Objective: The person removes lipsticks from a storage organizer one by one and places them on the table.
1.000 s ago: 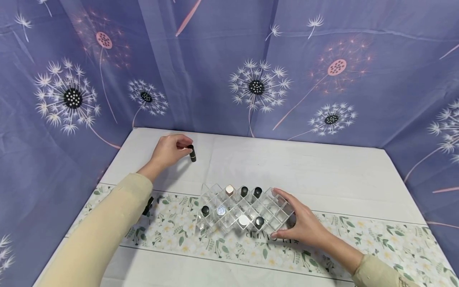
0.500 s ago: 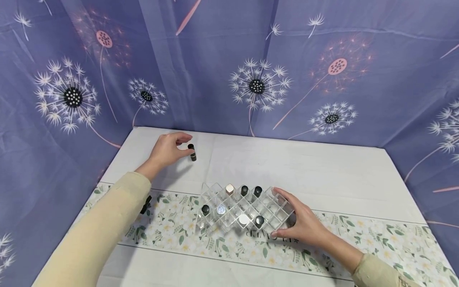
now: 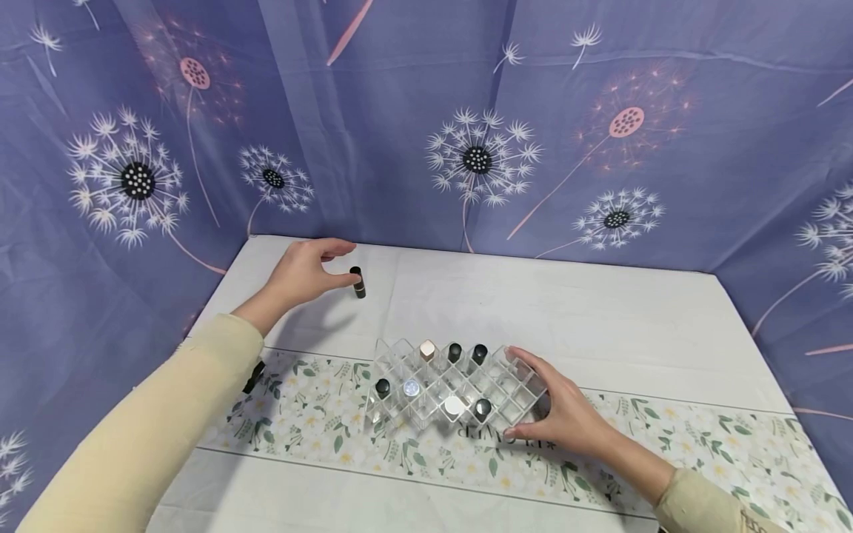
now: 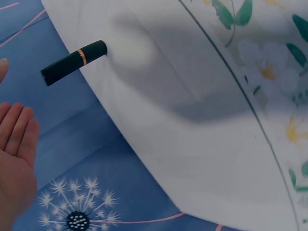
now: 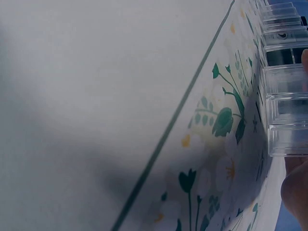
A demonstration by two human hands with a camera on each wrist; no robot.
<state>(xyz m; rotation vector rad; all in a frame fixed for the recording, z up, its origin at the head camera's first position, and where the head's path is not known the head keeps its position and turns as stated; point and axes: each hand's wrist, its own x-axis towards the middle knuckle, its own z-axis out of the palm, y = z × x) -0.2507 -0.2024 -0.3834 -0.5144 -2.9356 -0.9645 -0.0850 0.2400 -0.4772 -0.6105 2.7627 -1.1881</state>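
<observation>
A black lipstick (image 3: 360, 289) with a thin gold band stands upright on the white cloth at the back left. Beside it is my left hand (image 3: 303, 274), fingers spread and thumb tip overlapping the lipstick in the head view. The left wrist view shows a gap between the lipstick (image 4: 67, 66) and that hand's fingers (image 4: 18, 127). My right hand (image 3: 571, 420) grips the right end of a clear lipstick organizer (image 3: 508, 392), thumb at the front and fingers at the back. Several capped lipsticks stand in its diamond-shaped slots, among them black, white and beige caps.
A small black object (image 3: 254, 377) lies partly hidden by the left sleeve. A floral runner (image 3: 313, 429) crosses the white cloth under the organizer. Purple dandelion curtains (image 3: 400, 148) hang round the back and sides.
My left hand has let go of the lipstick, its fingers parting and drawing slightly back to the left. The lipstick stays standing. My right hand keeps its grip on the organizer.
</observation>
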